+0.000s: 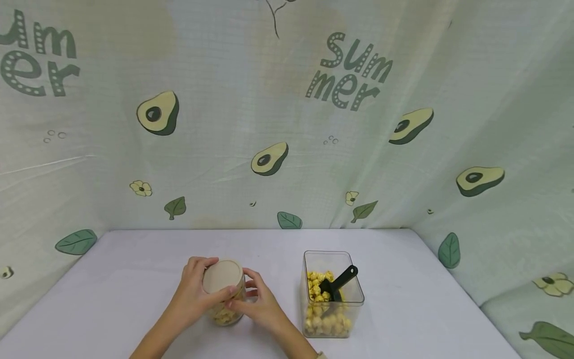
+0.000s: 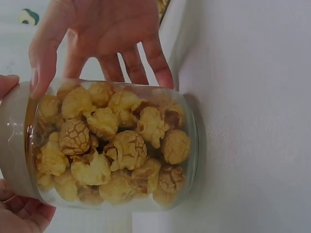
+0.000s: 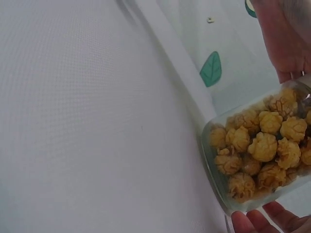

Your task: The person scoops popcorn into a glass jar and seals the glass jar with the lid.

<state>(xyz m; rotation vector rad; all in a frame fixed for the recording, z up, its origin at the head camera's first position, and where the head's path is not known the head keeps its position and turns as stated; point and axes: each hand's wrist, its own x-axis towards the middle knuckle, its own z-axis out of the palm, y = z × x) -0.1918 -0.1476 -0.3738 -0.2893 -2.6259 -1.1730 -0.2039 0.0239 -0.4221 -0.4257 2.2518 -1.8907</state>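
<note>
A clear glass jar [image 2: 116, 145] of caramel-coloured popcorn stands on the table, topped by a beige lid [image 1: 222, 275]. My left hand [image 1: 196, 289] grips the lid from the left, thumb across its front edge and fingers round the far side. From the right, my right hand [image 1: 262, 305] holds the jar's body just under the lid, its thumb in front and its fingers along the side. In the left wrist view the right palm [image 2: 112, 29] shows beside the glass. Popcorn fills most of the jar in the right wrist view.
Right of the jar stands a clear, lidless square container [image 1: 354, 311] part full of yellow popcorn. A black scoop [image 1: 344, 277] leans in it, handle above the rim. White cloth covers the table [image 1: 403, 299]; a printed curtain [image 1: 215, 149] hangs behind and at the sides.
</note>
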